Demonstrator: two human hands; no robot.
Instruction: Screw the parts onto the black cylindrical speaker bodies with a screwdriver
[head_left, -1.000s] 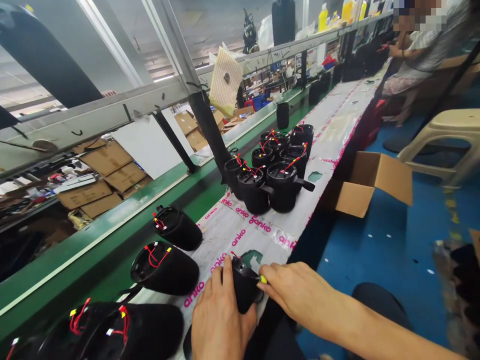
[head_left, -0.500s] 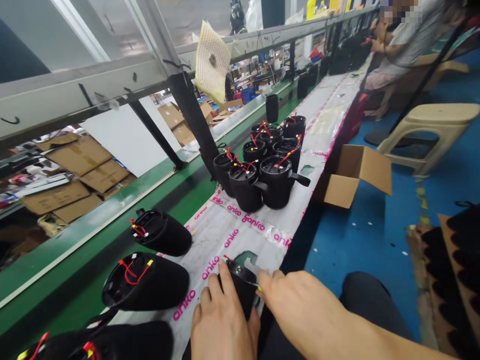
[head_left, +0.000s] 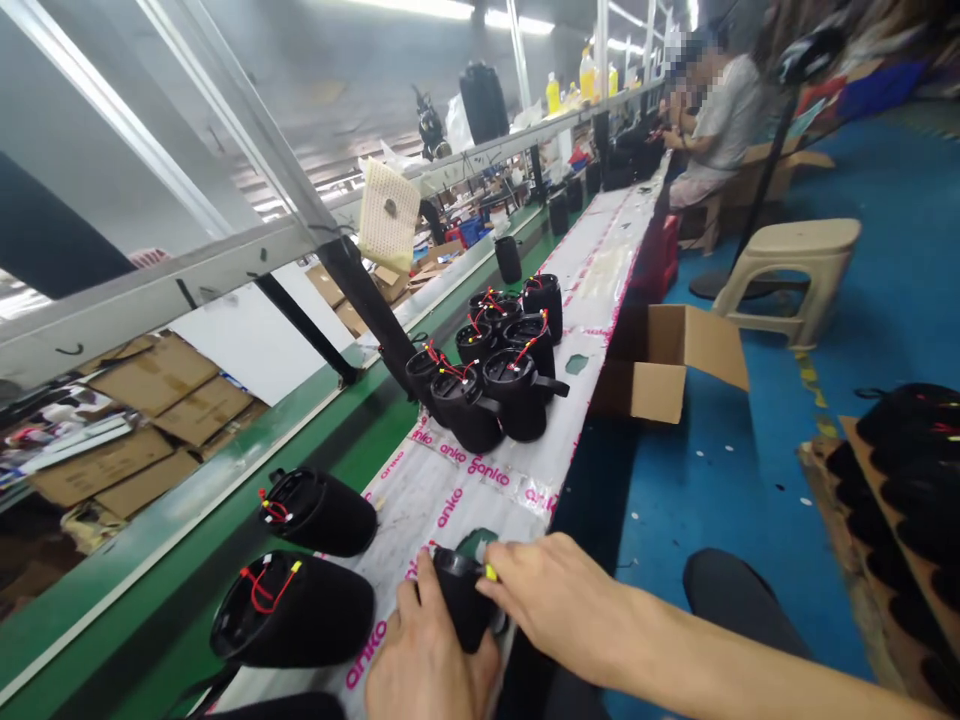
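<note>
My left hand (head_left: 424, 650) is wrapped round a black cylindrical housing (head_left: 463, 600), like a small speaker body, tilted with its open end up. At its rim, my right hand (head_left: 551, 595) is closed in a pinch on a small yellow connector (head_left: 490, 573); the fingers hide most of what lies under them. Left of my hands, one black housing with red wires (head_left: 300, 610) lies on its side, and another (head_left: 322, 510) lies just beyond it. Further up the bench stands a cluster of several such housings (head_left: 517, 400) with red wires and straps.
The bench is covered with white printed sheeting (head_left: 450, 500) beside a green conveyor (head_left: 300, 430). A cardboard box (head_left: 660, 390) and a beige stool (head_left: 802, 240) stand to the right. Another person (head_left: 720, 120) sits further along. A tray of black housings (head_left: 892, 500) lies at far right.
The view has tilted up, showing more of the far bench. My right hand has shifted slightly over the housing's rim, still pinching, while my left hand keeps its hold.
</note>
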